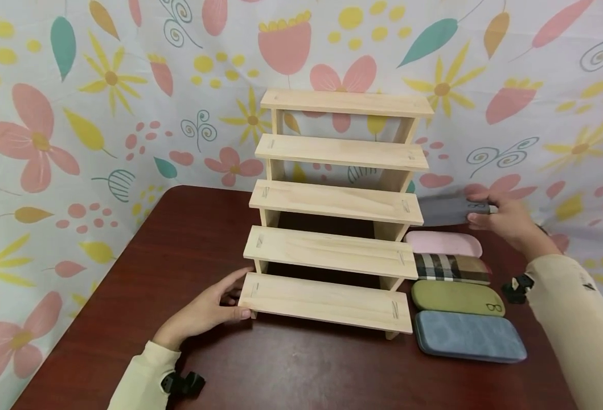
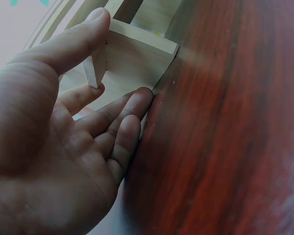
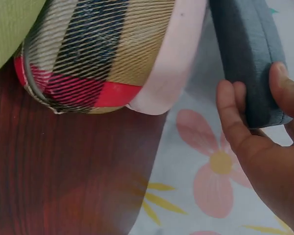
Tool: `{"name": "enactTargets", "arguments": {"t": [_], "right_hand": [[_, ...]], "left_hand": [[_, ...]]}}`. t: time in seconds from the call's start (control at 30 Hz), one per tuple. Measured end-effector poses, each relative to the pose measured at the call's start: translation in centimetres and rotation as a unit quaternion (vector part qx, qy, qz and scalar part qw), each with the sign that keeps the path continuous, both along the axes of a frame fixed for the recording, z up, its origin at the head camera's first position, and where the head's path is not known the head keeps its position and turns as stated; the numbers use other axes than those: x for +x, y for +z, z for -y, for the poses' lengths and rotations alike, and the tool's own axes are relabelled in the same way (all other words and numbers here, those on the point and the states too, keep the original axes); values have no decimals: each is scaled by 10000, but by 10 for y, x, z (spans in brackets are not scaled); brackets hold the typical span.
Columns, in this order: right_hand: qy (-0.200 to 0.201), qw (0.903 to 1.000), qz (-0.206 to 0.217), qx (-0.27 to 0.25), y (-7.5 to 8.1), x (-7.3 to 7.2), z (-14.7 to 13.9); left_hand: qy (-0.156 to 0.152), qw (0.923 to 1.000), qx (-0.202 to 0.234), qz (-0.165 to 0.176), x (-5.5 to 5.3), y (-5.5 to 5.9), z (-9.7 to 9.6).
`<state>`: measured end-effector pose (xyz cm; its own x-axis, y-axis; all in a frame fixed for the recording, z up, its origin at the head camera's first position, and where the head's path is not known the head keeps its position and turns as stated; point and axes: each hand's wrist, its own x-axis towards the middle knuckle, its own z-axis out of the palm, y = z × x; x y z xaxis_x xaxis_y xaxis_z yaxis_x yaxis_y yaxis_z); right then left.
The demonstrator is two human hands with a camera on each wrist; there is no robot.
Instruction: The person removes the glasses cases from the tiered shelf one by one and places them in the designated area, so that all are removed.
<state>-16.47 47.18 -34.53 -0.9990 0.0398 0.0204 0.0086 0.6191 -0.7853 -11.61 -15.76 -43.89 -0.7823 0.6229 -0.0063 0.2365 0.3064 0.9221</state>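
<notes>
A pale wooden stepped display stand (image 1: 327, 253) with several shelves stands on the table. My left hand (image 1: 204, 313) grips the left end of its lowest shelf; in the left wrist view the thumb lies on the shelf's edge, the fingers around the side support (image 2: 90, 71). At the back right, my right hand (image 1: 511, 222) holds a grey glasses case (image 1: 442, 210) by its right end. The right wrist view has this case (image 3: 250, 54) between thumb and fingers, raised beside a pink glasses case (image 3: 174, 63).
Right of the stand, a pink case (image 1: 443, 244), a plaid case (image 1: 452, 267), a green case (image 1: 457, 297) and a blue case (image 1: 470, 336) lie in a column on the dark red-brown table (image 1: 291, 370). A flower-patterned cloth (image 1: 127, 102) hangs behind.
</notes>
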Motion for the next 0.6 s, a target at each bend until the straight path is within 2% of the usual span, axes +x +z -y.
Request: {"name": "enactTargets", "arguments": {"t": [0.27,0.4,0.5,0.6], "right_hand": [[369,9959,626,540,-13,-10,-7],[527,9901,1198,503,-12,-16,-8],[470,9849,1557,592,-15,-20,-6],[497,9816,1524,1037,-22,-25,-7]], "left_hand": [[-2,10000,28,-77,1,-1,2],[-11,10000,56,-78,0,-2,1],[8,10000,23,-93,-1,-3,1],[16,10000,-19,-53,-1,-3,0]]}}
